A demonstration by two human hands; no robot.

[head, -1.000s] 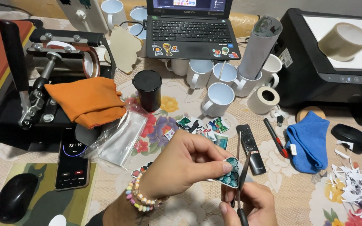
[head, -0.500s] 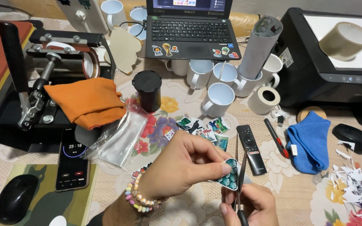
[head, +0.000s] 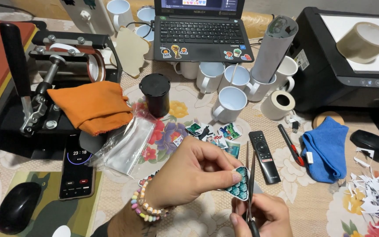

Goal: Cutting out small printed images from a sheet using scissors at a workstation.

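On the bench, a phone [head: 78, 169] lies left of a clear plastic bag [head: 126, 145]. The left hand [head: 189, 173] pinches a teal scale-patterned sticker [head: 239, 188] in closed fingers. The right hand [head: 264, 217] grips scissors [head: 249, 175], blades open around the sticker's edge.

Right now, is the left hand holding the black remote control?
No, the left hand pinches a small teal scale-patterned sticker; the black remote control lies untouched on the tablecloth.

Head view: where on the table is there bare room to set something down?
Bare cloth lies between the remote and blue cloth, and below the plastic bag left of the left hand. Crowded: mugs, cut stickers, paper scraps.
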